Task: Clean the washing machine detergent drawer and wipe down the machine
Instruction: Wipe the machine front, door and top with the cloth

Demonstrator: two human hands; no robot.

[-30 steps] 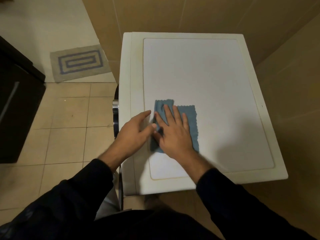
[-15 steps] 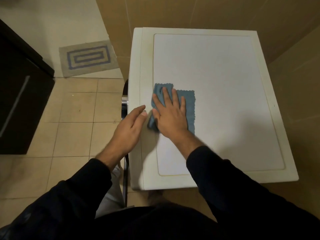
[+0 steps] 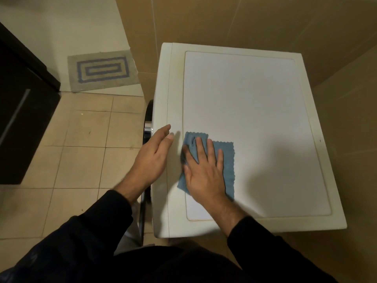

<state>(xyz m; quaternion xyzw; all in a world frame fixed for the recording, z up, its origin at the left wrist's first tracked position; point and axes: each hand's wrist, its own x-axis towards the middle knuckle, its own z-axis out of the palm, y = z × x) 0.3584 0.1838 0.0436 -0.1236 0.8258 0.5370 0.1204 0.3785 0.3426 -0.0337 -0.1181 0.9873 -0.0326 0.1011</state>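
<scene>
I look down on the white top of the washing machine (image 3: 255, 111). A blue cloth (image 3: 229, 160) lies flat on its near left part. My right hand (image 3: 204, 172) presses on the cloth with straight, spread fingers. My left hand (image 3: 153, 156) rests with straight fingers on the machine's left front edge, just left of the cloth and apart from it. The detergent drawer is hidden from this angle. Below the left hand, part of the machine's dark door rim (image 3: 148, 123) shows.
Beige tiled walls close in behind and to the right of the machine. A dark cabinet (image 3: 22, 119) stands at the left. A grey and blue mat (image 3: 102, 70) lies on the tiled floor (image 3: 81, 160) beyond.
My right hand has slid the cloth over the machine's top near its left side, first away from me, then back toward me. My left hand has stayed at the left edge.
</scene>
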